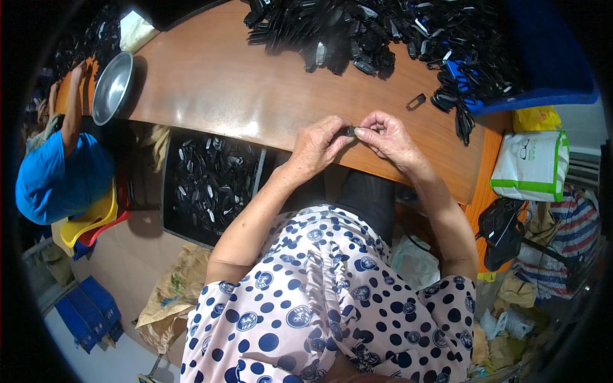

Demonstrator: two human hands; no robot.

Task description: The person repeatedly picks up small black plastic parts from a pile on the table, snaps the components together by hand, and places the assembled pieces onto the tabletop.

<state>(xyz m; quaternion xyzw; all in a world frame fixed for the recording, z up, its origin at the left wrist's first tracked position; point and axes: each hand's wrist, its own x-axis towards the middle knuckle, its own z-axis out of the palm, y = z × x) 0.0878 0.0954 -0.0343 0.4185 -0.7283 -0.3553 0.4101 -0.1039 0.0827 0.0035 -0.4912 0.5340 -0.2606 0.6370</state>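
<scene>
Over the front edge of the wooden table [211, 83], both hands meet at a small black plastic piece [349, 131]. My left hand [317, 145] pinches its left side between thumb and fingers. From the other side, the thumb and forefinger of my right hand [389, 142] close on its right end. Fingers cover most of the piece, so its exact kind is hidden. A loose black piece shaped like an open oblong frame [416, 102] lies on the table beyond my right hand. Farther back spreads a large heap of black plastic pieces [332, 38], a few with grey faces.
A blue bin [549, 96] borders the heap at right. Left of my lap, a black crate [167, 191] holds many similar pieces. A metal bowl [113, 89] sits at the table's left, near a person in blue [64, 172]. A white-green bag [530, 166] stands at right.
</scene>
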